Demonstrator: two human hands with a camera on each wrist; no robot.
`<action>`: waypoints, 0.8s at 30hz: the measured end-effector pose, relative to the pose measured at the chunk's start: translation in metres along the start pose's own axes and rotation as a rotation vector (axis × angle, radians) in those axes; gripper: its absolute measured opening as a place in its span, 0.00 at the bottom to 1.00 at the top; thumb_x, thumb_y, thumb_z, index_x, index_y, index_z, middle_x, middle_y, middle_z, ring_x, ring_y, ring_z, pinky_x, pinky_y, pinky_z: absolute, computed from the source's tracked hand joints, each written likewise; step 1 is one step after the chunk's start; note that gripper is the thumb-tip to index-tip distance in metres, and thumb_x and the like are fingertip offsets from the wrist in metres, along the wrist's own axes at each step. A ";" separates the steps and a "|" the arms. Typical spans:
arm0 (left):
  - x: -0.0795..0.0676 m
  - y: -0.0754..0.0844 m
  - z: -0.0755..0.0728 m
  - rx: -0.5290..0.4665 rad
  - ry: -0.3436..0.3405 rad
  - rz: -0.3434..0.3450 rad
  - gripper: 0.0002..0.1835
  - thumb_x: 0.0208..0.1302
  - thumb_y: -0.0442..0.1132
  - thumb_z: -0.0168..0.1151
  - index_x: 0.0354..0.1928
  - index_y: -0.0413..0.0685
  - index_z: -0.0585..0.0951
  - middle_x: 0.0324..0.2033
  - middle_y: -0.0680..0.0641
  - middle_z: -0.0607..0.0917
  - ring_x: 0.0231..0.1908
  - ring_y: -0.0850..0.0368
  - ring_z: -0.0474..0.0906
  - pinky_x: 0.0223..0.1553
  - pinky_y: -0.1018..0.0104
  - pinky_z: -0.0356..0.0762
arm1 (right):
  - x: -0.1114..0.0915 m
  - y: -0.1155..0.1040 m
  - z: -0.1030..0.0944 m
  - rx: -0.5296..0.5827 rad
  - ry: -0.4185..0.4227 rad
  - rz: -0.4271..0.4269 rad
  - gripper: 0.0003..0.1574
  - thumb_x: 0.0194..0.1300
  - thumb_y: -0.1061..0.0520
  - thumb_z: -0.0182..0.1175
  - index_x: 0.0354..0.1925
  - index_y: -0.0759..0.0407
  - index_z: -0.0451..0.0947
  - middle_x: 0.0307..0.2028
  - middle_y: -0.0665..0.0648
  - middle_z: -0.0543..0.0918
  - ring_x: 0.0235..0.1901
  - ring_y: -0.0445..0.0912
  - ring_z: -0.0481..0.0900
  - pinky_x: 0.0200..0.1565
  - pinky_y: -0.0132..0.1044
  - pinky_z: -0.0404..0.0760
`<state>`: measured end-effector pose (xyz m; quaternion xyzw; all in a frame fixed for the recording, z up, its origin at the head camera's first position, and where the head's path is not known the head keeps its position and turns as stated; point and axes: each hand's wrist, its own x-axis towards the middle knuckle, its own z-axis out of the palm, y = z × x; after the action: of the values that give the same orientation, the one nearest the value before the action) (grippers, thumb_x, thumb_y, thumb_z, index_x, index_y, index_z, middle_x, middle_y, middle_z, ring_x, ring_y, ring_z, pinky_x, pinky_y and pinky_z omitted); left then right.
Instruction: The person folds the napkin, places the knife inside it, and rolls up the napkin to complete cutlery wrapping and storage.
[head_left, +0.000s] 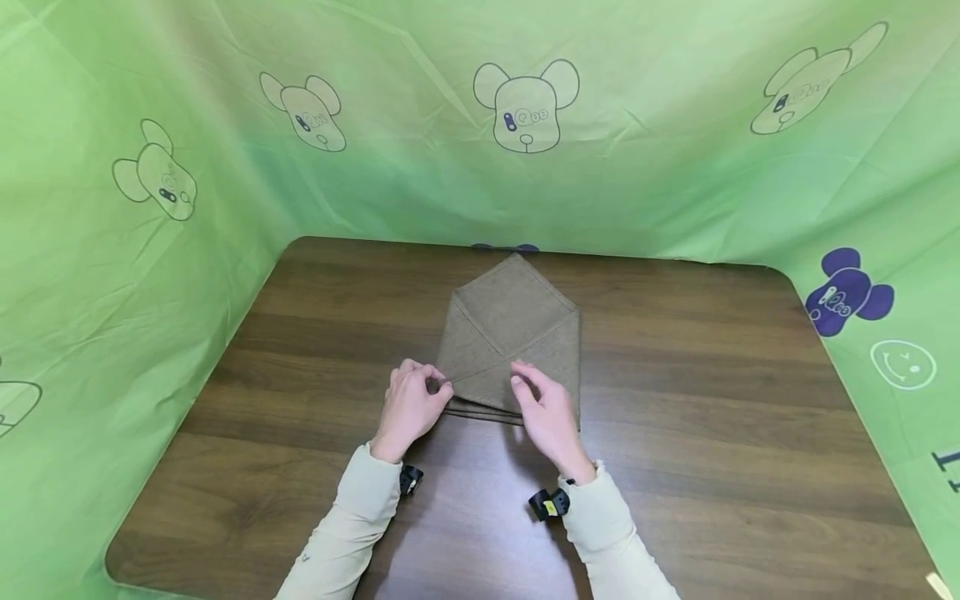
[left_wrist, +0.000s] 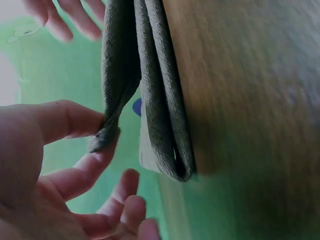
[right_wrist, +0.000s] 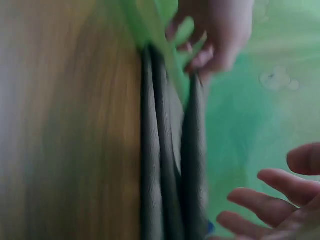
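Note:
A brown cloth [head_left: 517,312], folded into several layers with a pointed far end, lies on the wooden table. My left hand [head_left: 411,404] pinches the near left corner of its top layer between thumb and forefinger. In the left wrist view that corner of the cloth [left_wrist: 112,107] is lifted away from the folded layers beneath. Over the near right part of the cloth hovers my right hand [head_left: 547,412], its fingers loosely extended. The right wrist view shows the right hand's fingers [right_wrist: 265,202] spread apart, with nothing between them, beside the raised layer.
The wooden table [head_left: 712,400] has rounded corners. Green fabric printed with bear heads [head_left: 525,108] hangs behind it and along both sides. Small black devices [head_left: 550,504] are worn at both wrists, next to light sleeves.

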<state>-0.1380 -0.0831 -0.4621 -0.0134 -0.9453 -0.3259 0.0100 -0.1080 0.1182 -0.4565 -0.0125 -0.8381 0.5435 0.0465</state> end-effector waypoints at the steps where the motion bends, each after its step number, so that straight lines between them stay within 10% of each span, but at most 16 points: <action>1: 0.000 -0.001 0.000 0.010 -0.007 -0.004 0.07 0.53 0.43 0.62 0.32 0.51 0.85 0.40 0.44 0.80 0.45 0.43 0.75 0.41 0.47 0.73 | 0.000 0.002 -0.005 -0.049 0.026 -0.026 0.20 0.69 0.58 0.55 0.56 0.64 0.78 0.60 0.63 0.77 0.64 0.58 0.71 0.67 0.52 0.64; 8: -0.001 -0.006 0.001 0.104 -0.035 -0.024 0.07 0.51 0.45 0.62 0.31 0.52 0.84 0.41 0.44 0.79 0.47 0.42 0.74 0.40 0.45 0.73 | -0.003 0.023 -0.033 -0.330 0.119 -0.190 0.14 0.60 0.63 0.62 0.45 0.65 0.83 0.50 0.64 0.83 0.51 0.60 0.74 0.54 0.51 0.69; 24: 0.001 -0.011 0.002 0.158 -0.102 -0.014 0.08 0.51 0.42 0.62 0.32 0.49 0.82 0.42 0.40 0.77 0.46 0.41 0.73 0.39 0.46 0.75 | -0.008 0.038 -0.045 -0.685 -0.152 -0.254 0.17 0.62 0.55 0.64 0.49 0.57 0.84 0.51 0.60 0.79 0.49 0.59 0.70 0.49 0.53 0.72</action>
<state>-0.1392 -0.0907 -0.4706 -0.0226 -0.9674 -0.2491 -0.0393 -0.0966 0.1738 -0.4734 0.1170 -0.9673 0.2208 0.0441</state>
